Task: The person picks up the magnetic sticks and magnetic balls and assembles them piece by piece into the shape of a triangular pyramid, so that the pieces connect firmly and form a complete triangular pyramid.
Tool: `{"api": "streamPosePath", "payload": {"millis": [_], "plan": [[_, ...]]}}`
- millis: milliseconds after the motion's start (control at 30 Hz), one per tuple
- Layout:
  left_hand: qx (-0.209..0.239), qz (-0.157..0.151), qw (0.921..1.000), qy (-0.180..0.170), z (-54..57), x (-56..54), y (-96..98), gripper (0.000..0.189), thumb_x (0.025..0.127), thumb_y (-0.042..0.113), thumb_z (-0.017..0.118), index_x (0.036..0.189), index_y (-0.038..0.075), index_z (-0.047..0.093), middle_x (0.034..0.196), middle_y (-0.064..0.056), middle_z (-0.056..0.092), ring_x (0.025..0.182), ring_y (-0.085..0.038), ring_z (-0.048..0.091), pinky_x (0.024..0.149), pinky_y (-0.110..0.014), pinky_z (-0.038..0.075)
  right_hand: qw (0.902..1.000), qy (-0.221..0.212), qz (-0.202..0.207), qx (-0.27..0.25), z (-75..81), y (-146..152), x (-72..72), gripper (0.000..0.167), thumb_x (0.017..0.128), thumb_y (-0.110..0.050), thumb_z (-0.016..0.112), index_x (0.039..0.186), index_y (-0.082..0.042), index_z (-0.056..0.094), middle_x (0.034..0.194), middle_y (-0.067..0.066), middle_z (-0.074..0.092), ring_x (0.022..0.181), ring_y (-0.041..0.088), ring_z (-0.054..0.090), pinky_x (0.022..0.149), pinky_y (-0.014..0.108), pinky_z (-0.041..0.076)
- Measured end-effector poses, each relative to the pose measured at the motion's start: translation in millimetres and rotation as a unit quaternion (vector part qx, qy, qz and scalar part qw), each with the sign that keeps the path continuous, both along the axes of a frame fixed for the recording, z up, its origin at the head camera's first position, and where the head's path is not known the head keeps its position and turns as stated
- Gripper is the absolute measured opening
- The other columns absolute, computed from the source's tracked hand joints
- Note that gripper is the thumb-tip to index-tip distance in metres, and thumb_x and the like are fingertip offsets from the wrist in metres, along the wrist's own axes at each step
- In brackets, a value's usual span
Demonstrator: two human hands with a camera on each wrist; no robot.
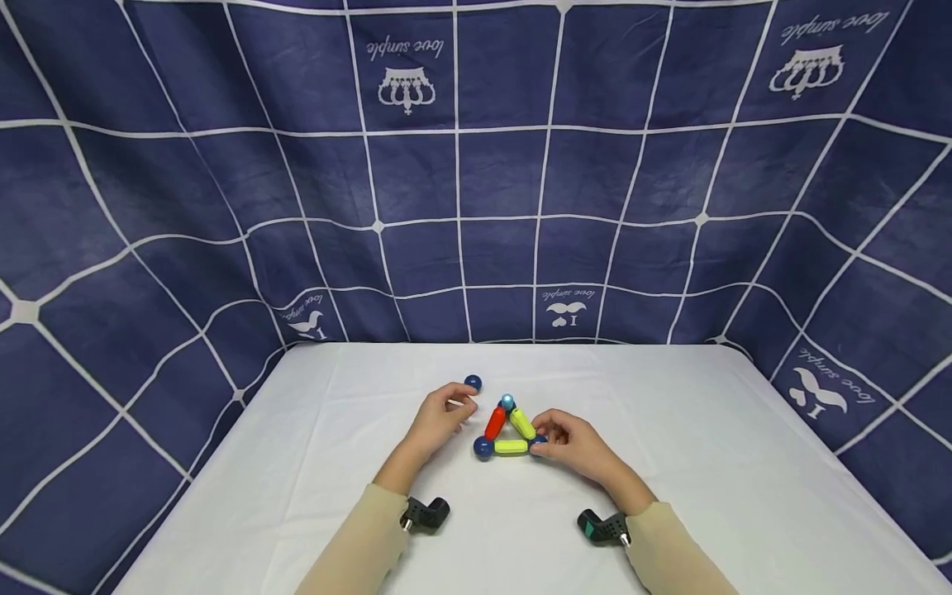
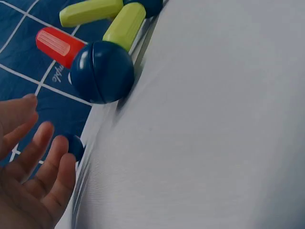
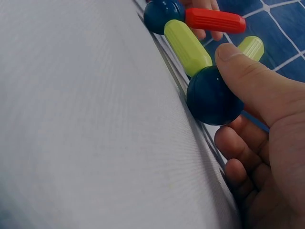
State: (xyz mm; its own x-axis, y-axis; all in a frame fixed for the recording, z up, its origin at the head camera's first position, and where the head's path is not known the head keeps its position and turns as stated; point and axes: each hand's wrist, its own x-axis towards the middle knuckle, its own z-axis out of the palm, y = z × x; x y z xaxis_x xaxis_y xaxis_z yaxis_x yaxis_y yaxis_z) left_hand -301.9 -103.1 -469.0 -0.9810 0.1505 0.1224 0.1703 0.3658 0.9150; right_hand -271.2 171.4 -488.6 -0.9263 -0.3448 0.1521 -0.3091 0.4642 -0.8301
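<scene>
On the white table lies a triangle of magnetic rods and dark blue balls. A red rod (image 1: 494, 423) and a yellow-green rod (image 1: 523, 424) lean toward the far corner, where a light blue rod (image 1: 507, 402) shows end-on. Another yellow-green rod (image 1: 511, 447) joins the near left ball (image 1: 483, 448) to the near right ball (image 3: 214, 98). My right hand (image 1: 573, 445) grips that right ball between thumb and fingers. To the triangle's left, my left hand (image 1: 440, 417) holds nothing, its fingers loosely bent. Just beyond its fingertips is a loose blue ball (image 1: 473, 383); contact is unclear.
A white cloth covers the table (image 1: 297, 463). Behind it and at both sides hangs a dark blue curtain (image 1: 416, 182) with white lines. Black wrist devices (image 1: 427, 514) sit by both beige sleeves (image 1: 364, 537).
</scene>
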Motion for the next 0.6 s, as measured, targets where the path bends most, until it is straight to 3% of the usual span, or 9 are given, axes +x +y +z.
{"api": "streamPosePath", "payload": {"millis": [100,267,400,600], "plan": [[-0.016,0.038,0.9991,0.009,3.0,-9.7,0.9,0.029,0.091,0.013,0.072,0.120,0.010,0.067,0.109,-0.012,0.064,0.082,-0.017,0.064,0.066,-0.028,0.055,1.0000,0.002,0.001,-0.003,-0.9,0,-0.8,0.033,0.083,-0.025,0.082,0.111,-0.016,0.067,0.099,0.005,0.065,0.073,0.010,0.050,0.062,0.021,0.042],[-0.065,0.074,0.9945,0.036,2.5,-23.6,3.2,0.037,0.088,0.016,0.076,0.123,0.012,0.065,0.116,-0.015,0.060,0.088,-0.019,0.062,0.072,-0.028,0.053,1.0000,0.006,-0.001,0.000,-1.7,-1,-0.6,0.032,0.083,-0.026,0.082,0.110,-0.018,0.067,0.098,0.003,0.065,0.073,0.009,0.050,0.063,0.021,0.042],[-0.083,0.083,0.9923,0.040,0.2,-33.0,5.1,0.044,0.086,0.016,0.077,0.127,0.011,0.064,0.121,-0.018,0.059,0.088,-0.020,0.057,0.074,-0.029,0.048,0.9999,0.008,-0.005,0.006,-2.4,-2,-0.1,0.032,0.083,-0.027,0.082,0.110,-0.018,0.067,0.098,0.003,0.064,0.073,0.010,0.051,0.063,0.021,0.043],[-0.136,0.082,0.9873,0.005,1.2,-39.5,7.9,0.049,0.087,0.021,0.077,0.134,0.017,0.061,0.127,-0.018,0.059,0.102,-0.028,0.061,0.091,-0.043,0.050,0.9998,0.013,-0.008,0.014,-3.2,-1,-1.5,0.032,0.083,-0.028,0.082,0.110,-0.018,0.067,0.096,0.002,0.064,0.073,0.011,0.050,0.062,0.022,0.043]]}}
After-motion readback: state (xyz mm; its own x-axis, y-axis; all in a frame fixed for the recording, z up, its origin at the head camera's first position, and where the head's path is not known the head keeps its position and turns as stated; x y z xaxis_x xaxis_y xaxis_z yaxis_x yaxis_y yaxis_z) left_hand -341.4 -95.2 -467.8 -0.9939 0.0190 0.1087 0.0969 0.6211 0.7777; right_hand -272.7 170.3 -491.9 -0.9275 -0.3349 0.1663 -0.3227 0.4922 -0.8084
